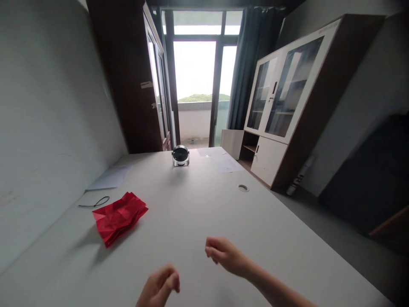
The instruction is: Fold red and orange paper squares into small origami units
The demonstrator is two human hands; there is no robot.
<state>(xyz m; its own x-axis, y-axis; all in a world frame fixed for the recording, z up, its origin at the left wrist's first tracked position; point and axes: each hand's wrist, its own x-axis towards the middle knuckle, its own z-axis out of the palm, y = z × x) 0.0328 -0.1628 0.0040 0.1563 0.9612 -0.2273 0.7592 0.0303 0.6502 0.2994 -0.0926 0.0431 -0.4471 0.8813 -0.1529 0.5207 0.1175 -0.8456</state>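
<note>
My left hand (pixel 159 283) hovers over the near part of the white table (pixel 179 221), its fingers curled in and thumb bent. No object shows in it. Farther right and a little higher in the view is my right hand (pixel 225 254), loosely closed, with nothing visible between its fingers. The two hands are apart and face each other. Left of them lies a creased, folded red sheet, paper or thin cloth (pixel 120 216), closest to my left hand but not touched. A thin black looped cable tie or cord (pixel 99 202) rests behind it.
A round black and silver device on a stand (pixel 180 156) stands at the table's far end. White papers lie at the left (pixel 110 177) and the far right (pixel 231 165). A round cable hole (pixel 243 188) sits near the right edge. A cabinet (pixel 271 145) stands beyond.
</note>
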